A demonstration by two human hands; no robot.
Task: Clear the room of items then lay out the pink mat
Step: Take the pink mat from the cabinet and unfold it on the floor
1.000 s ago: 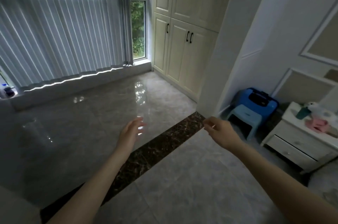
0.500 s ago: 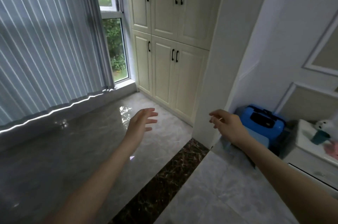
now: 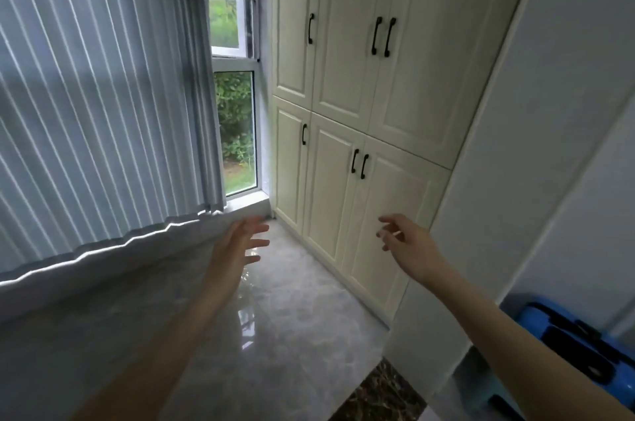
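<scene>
Left fingers (image 3: 256, 243): spread loose, holding nothing, above the glossy floor (image 3: 275, 334).
Right fingers (image 3: 388, 231): slack, slightly curled, empty, just before the lower cabinet doors (image 3: 343, 200).
Left hand (image 3: 237, 248): near the window sill.
Right hand (image 3: 409, 245): right of it, well apart.
Pink mat: not in view; likely soft, light, floppy; best gripped at an edge or roll ends.
Blue case (image 3: 577, 341): near right, on the floor.

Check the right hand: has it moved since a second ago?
Yes. The right hand was over the dark floor strip by the wall corner; now it is raised forward in front of the lower cabinet doors, fingers loose, empty.
</scene>
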